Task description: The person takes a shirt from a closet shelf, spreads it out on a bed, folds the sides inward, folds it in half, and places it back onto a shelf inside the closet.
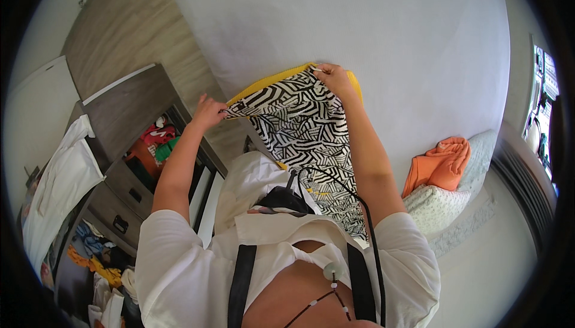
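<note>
A black-and-white patterned garment (299, 125) with a yellow ribbed edge hangs stretched between my two hands, over the edge of the bed and down in front of my body. My left hand (208, 112) pinches its left corner, where the yellow band ends. Farther right and a little higher, my right hand (335, 81) grips the top edge, with the yellow band (354, 85) showing on both sides of it. My right forearm and a black cable hide part of the garment's right side and lower end. Its exact kind is hard to make out.
The bed (413, 46) has a pale grey cover. Toward its right side lie an orange folded cloth (440, 163) and a pale patterned pillow (436, 208). At left stands a dark wood cabinet (135, 103) holding clothes, with a white cloth (63, 175) draped beside it.
</note>
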The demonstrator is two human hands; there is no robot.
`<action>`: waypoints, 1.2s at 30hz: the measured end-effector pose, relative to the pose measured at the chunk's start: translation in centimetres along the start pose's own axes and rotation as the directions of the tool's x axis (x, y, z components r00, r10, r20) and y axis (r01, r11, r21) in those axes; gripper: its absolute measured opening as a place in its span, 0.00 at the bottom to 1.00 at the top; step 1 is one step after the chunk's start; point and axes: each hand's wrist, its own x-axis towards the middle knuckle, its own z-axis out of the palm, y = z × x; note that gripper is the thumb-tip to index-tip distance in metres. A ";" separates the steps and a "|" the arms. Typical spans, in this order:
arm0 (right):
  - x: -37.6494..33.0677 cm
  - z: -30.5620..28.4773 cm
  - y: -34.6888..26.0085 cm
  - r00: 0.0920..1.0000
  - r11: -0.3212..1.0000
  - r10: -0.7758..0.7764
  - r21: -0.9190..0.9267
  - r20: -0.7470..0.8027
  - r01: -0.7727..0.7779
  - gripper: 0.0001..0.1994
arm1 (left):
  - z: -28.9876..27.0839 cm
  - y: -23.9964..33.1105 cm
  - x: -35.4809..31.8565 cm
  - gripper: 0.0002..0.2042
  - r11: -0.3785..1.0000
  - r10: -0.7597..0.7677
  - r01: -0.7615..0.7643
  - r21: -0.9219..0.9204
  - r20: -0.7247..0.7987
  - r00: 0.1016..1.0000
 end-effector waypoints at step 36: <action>7.3 0.5 -2.4 0.924 0.948 -0.121 -0.317 -0.364 0.000 0.07 | 0.4 -6.5 -0.9 0.08 0.769 -0.367 0.143 -0.623 -0.247 0.897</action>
